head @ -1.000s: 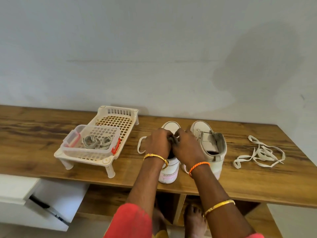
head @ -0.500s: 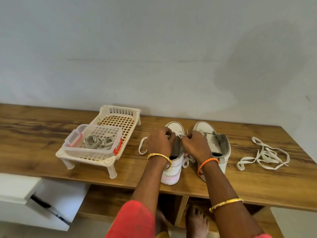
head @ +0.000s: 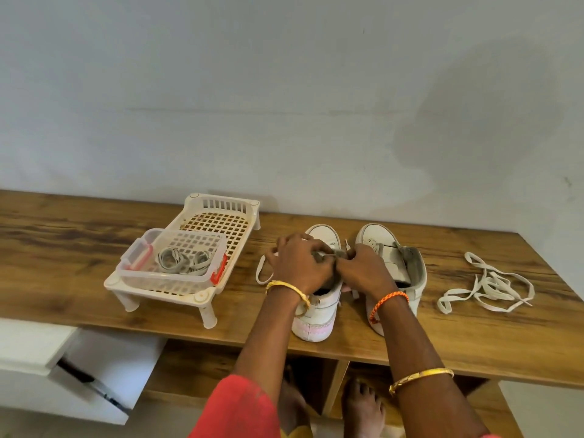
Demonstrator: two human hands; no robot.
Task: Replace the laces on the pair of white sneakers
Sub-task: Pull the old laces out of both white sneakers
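Two white sneakers stand side by side on the wooden shelf top (head: 79, 248), toes toward the wall. Both my hands work over the left sneaker (head: 317, 317). My left hand (head: 298, 263) grips its upper, fingers curled. My right hand (head: 363, 268) pinches a white lace (head: 262, 273) at the eyelets; a loop of that lace hangs out on the left and its tip sticks up between the shoes. The right sneaker (head: 398, 263) has no lace and its tongue lies open. A loose white lace (head: 486, 287) lies in a heap to the right.
A white plastic rack (head: 221, 213) on legs stands at the left, holding a clear container (head: 142, 270) with red clips and coiled grey laces (head: 183, 262). Behind is a wall. Below the shelf are an open white drawer (head: 94, 368) and my bare feet.
My hands moved slightly forward along the left sneaker, from its opening to the eyelets. A lace tip now sticks up between the two shoes.
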